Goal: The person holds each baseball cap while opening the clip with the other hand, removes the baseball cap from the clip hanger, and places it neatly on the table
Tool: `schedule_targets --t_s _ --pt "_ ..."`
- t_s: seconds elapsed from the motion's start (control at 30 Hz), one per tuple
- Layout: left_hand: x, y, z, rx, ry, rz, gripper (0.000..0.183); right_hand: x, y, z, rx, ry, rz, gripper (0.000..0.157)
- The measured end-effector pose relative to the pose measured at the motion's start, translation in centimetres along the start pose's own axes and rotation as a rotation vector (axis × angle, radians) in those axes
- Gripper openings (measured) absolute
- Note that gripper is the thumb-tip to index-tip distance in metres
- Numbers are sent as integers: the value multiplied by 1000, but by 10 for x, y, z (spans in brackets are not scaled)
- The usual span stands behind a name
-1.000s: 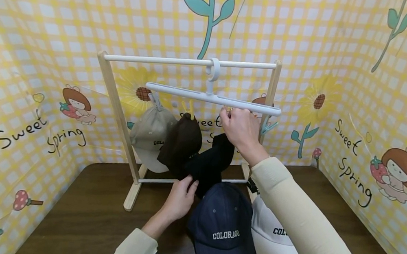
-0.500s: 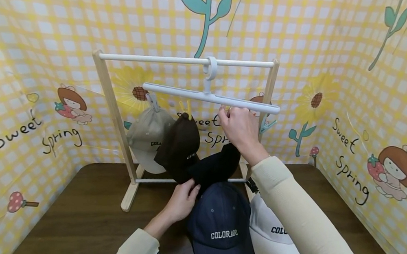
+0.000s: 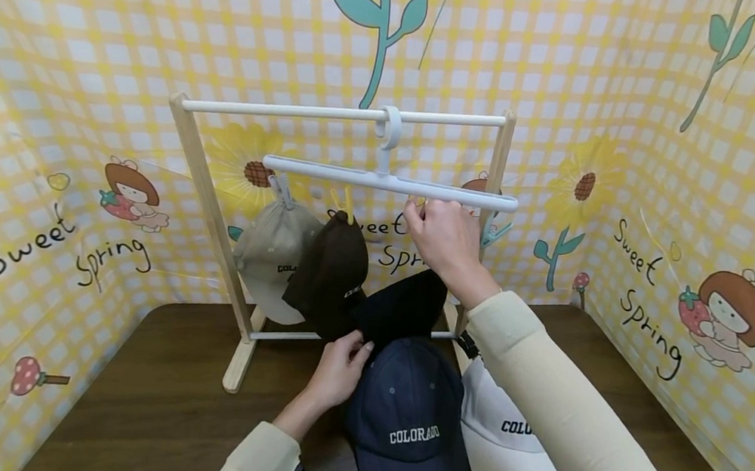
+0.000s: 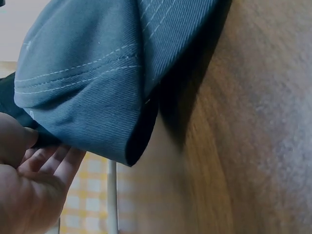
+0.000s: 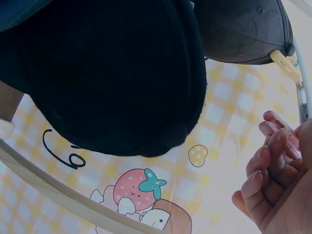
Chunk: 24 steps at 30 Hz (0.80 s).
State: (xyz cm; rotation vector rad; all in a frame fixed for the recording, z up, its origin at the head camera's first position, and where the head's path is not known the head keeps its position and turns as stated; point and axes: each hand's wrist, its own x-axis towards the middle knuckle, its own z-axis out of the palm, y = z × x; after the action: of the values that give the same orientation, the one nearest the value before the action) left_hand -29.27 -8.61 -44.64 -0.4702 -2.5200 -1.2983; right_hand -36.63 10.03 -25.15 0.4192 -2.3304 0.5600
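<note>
My left hand (image 3: 338,372) pinches the edge of a black cap (image 3: 404,310), thumb against fingers, below the hanger. In the left wrist view the navy cap (image 4: 92,73) covers part of that hold. Just under the right half of the white hanger (image 3: 389,181), my right hand (image 3: 447,238) has its fingers curled around what looks like a pinkish clothespin (image 5: 291,145), mostly hidden by the fingers. The black cap, seen large in the right wrist view, is apart from the right hand. A brown cap (image 3: 334,262) hangs from a yellow clothespin (image 3: 346,210), left of the black cap.
A beige cap (image 3: 275,248) hangs at the hanger's left end from a grey clothespin (image 3: 284,190). A teal clothespin (image 3: 497,233) hangs at the right end. The navy cap and a white cap (image 3: 513,461) lie in front of the wooden rack (image 3: 206,208) on the table (image 3: 130,394).
My left hand has swung the black cap slightly right and turned it, so it spreads out below the right hand. The right hand stays at the hanger.
</note>
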Motion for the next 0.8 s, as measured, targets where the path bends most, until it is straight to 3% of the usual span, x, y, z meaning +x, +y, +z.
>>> schedule_targets --t_s 0.2,0.37,0.8 --pt "4 -8 5 -49 28 -8 28 -1 0 0 0 -7 0 63" --pt "7 -14 8 -125 29 -52 15 -2 0 0 -3 -15 1 63" --pt "12 -17 13 -95 38 -66 17 -2 0 -1 1 -17 6 64"
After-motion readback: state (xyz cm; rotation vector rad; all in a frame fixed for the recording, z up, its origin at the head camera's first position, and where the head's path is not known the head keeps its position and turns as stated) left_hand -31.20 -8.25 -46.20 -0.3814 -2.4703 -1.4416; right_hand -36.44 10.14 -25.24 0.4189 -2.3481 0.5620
